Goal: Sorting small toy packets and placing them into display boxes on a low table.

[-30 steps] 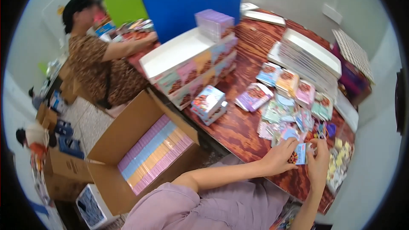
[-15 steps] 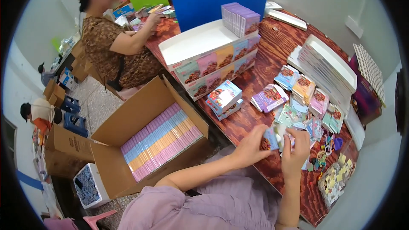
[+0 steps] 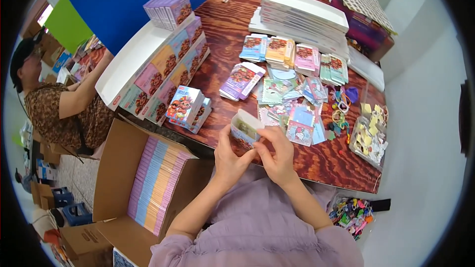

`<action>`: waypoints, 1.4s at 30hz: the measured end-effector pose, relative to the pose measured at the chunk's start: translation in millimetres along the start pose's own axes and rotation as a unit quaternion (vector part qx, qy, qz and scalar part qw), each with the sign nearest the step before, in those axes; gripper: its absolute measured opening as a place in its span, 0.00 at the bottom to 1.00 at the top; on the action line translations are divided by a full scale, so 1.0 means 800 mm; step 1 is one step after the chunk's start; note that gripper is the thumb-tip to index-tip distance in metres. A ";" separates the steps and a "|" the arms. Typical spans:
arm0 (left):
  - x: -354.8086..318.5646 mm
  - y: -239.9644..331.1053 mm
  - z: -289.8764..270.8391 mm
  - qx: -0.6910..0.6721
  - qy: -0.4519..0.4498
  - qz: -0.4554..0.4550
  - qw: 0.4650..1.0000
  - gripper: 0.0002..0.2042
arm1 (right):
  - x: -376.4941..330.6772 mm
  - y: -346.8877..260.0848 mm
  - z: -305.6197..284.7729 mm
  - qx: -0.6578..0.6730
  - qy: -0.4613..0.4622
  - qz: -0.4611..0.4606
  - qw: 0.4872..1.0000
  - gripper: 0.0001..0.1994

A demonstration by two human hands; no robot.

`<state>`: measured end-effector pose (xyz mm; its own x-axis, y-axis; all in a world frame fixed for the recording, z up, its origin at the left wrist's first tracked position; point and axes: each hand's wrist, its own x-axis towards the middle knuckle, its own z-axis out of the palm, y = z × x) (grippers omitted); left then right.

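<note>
— What kind of room is this?

— A small workroom with pale white walls (image 3: 420, 94). A dark reddish wooden table (image 3: 326, 160) with strong grain fills the middle.

— And behind the table?

— A big blue panel (image 3: 118, 0) stands there, with a green panel (image 3: 67, 24) beside it.

— The floor?

— Grey tiles (image 3: 81, 180), and open cardboard boxes (image 3: 118, 168) stand on it, left of the table. The light is bright and even.

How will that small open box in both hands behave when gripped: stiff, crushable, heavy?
The small open box looks like thin printed card, so probably light and easy to dent. Its top is open, so the walls likely flex inward under the left hand and right hand. Flat sides: unlikely to roll.
</note>
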<state>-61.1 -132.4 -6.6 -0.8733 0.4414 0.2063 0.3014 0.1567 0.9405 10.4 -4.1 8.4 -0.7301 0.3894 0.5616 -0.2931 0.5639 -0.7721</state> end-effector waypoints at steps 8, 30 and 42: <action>-0.016 0.022 -0.004 -0.140 -0.111 -0.018 0.984 0.31 | -0.005 -0.001 -0.030 0.205 0.055 0.186 0.960 0.09; -0.021 0.031 -0.006 -0.010 -0.303 0.041 0.952 0.32 | -0.044 0.012 -0.075 0.214 0.026 0.297 0.930 0.05; -0.024 0.029 -0.015 -0.051 -0.303 0.018 0.952 0.38 | -0.034 0.015 -0.078 0.183 -0.043 0.274 0.943 0.02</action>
<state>-41.6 -147.7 14.4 -0.4735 0.8777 0.0741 0.2600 0.0590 0.9638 65.0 37.6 2.8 -0.8763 0.4805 0.0339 -0.0394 -0.0014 -0.9992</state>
